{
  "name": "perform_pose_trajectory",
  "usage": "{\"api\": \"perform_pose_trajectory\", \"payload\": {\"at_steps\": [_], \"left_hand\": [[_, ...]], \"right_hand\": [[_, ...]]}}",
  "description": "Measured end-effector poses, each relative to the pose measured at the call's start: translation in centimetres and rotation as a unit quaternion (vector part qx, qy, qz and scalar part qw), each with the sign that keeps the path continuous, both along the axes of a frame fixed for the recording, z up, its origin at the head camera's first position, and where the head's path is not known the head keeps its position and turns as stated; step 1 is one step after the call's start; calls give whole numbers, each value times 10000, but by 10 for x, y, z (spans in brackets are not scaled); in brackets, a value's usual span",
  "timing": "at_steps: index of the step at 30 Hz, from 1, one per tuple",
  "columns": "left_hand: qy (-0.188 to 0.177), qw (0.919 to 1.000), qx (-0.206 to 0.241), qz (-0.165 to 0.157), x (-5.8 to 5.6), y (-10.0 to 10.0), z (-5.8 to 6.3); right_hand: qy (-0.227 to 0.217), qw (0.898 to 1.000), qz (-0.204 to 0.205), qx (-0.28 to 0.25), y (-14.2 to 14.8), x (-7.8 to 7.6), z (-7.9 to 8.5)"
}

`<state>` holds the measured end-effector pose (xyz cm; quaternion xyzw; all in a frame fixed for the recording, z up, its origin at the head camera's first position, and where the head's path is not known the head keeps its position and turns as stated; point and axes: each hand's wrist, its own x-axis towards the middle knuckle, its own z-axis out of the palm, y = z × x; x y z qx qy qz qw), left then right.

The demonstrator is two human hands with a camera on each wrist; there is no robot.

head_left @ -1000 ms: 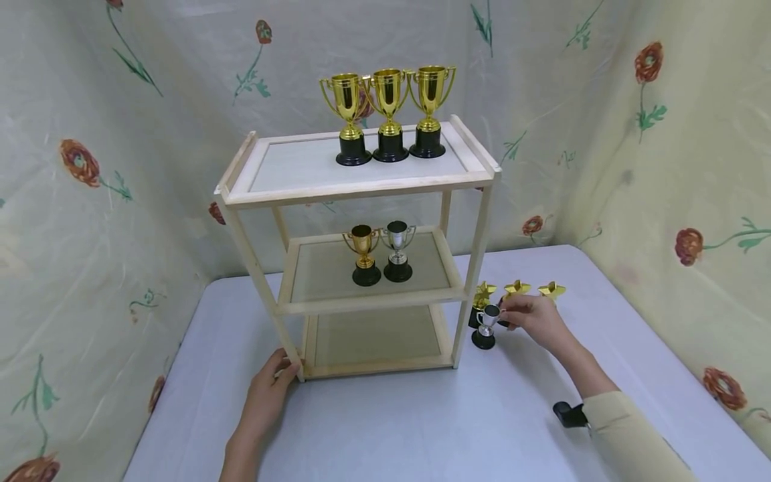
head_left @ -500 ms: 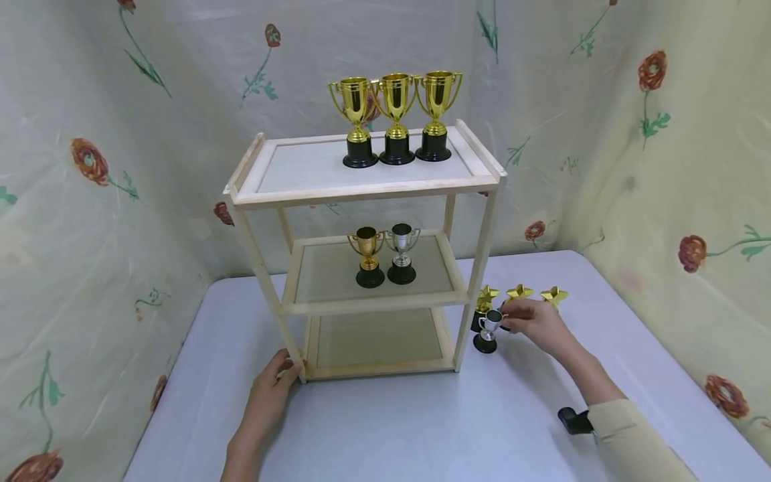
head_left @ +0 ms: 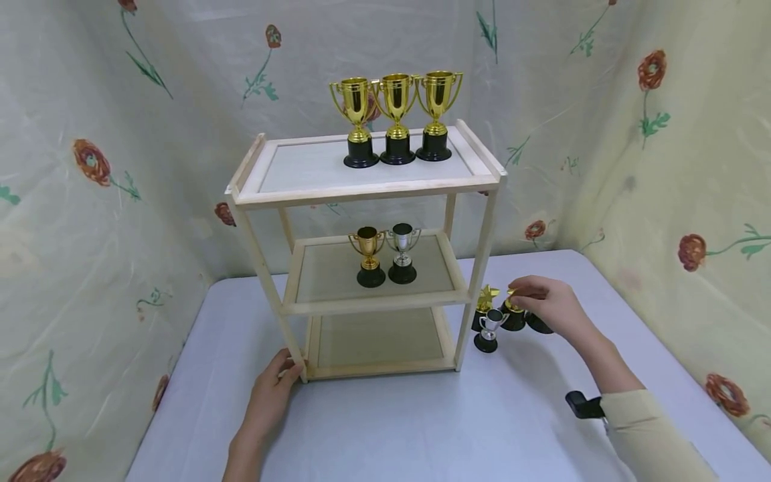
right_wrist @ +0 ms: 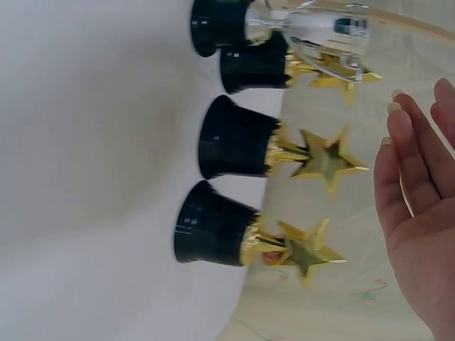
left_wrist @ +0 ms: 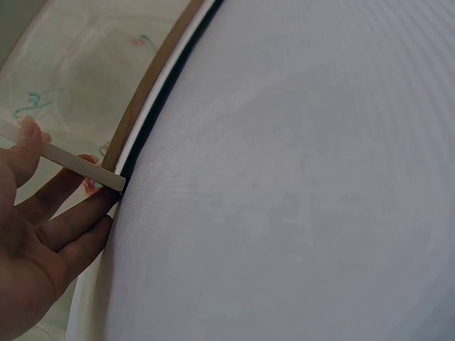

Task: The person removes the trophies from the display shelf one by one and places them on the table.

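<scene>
My left hand holds the front left leg of a pale wooden three-tier shelf near its foot. In the left wrist view the thumb lies on one side of the leg and the fingers on the other. My right hand is above the star trophies, holding nothing. The right wrist view shows its fingers nearly straight and apart from them. A small silver cup trophy stands before the left star trophy. The middle and right star trophies stand beside it, partly hidden by my hand in the head view.
Three gold cup trophies line the top tier. A gold cup trophy and a silver one stand on the middle tier. White cloth covers the table; a flower-patterned curtain surrounds it.
My right hand has left the small silver cup trophy, rising and moving right over the star trophies. The left hand stays on the shelf leg. The head view has shifted slightly.
</scene>
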<state>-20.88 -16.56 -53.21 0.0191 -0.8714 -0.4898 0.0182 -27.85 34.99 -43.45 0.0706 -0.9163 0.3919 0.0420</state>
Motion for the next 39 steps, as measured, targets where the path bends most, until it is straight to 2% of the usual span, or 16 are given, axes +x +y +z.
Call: {"api": "perform_pose_trajectory", "payload": {"at_steps": [6, 14, 21, 29, 39], "left_hand": [[-9, 10000, -81, -25, -2, -1, 3], [-3, 10000, -80, 21, -2, -1, 4], [-38, 10000, -62, 5, 0, -1, 4], [-17, 10000, -12, 9, -2, -2, 2], [-28, 10000, -10, 39, 1, 1, -1]], "right_hand": [[156, 9997, 107, -144, -4, 1, 21], [528, 9951, 310, -778, -15, -2, 40], [508, 9913, 323, -1173, -32, 0, 59], [688, 9885, 764, -1111, -48, -2, 81], [446, 9856, 1007, -1281, -64, -10, 100]]}}
